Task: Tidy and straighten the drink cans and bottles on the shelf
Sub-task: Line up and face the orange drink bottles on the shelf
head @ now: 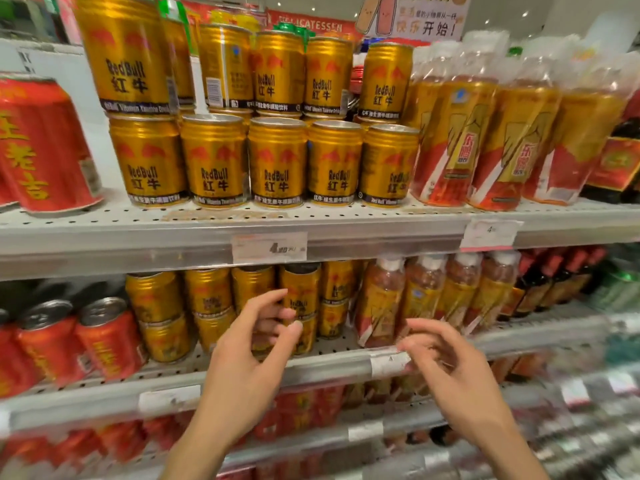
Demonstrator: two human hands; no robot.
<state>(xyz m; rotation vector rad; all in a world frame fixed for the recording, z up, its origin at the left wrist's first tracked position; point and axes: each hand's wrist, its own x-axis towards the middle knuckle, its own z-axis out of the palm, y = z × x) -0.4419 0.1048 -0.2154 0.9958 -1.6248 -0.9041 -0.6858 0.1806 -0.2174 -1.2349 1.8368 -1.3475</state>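
Observation:
Gold Red Bull cans (277,161) stand stacked two high on the upper shelf (207,233). More gold cans (207,292) stand two high on the middle shelf (329,365), with orange-labelled bottles (422,292) to their right. My left hand (249,351) hovers in front of the middle-shelf gold cans, fingers loosely curled and holding nothing. My right hand (450,365) hangs near that shelf's front edge, below the bottles, fingers relaxed and empty. Both hands are motion-blurred.
Red cans (45,147) stand at the upper left and red cans (104,337) at the middle left. Plastic-wrapped orange bottles (485,133) fill the upper right, dark bottles (554,282) the middle right. Price tags (270,247) hang on the shelf rails. Lower shelves hold blurred red goods.

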